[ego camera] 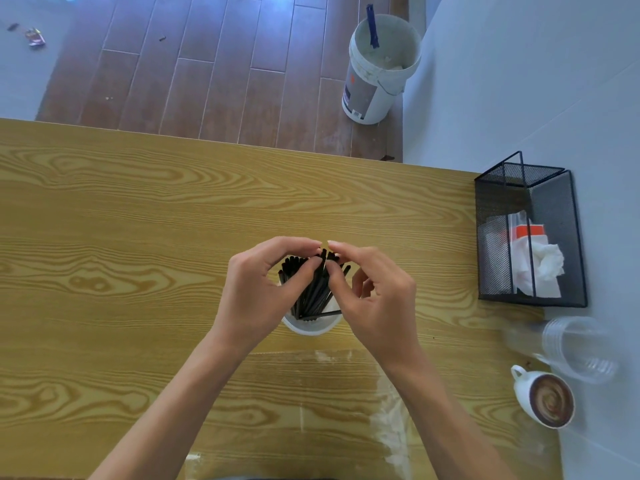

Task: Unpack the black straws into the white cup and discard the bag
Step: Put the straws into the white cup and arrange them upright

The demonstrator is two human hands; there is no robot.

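Note:
A bundle of black straws [313,289] stands in the white cup [311,328] at the middle of the wooden table [138,220]. My left hand [258,292] and my right hand [375,296] are cupped around the straw tops from either side, fingertips pinching them. One straw lies across the cup's rim. A clear plastic bag [346,410] lies flat on the table between my forearms, near the front edge.
A black mesh bin [530,237] with crumpled paper and plastic stands at the table's right edge. Stacked clear plastic cups [575,348] lie near a white coffee cup [545,400]. A white bucket [381,67] stands on the floor beyond the table.

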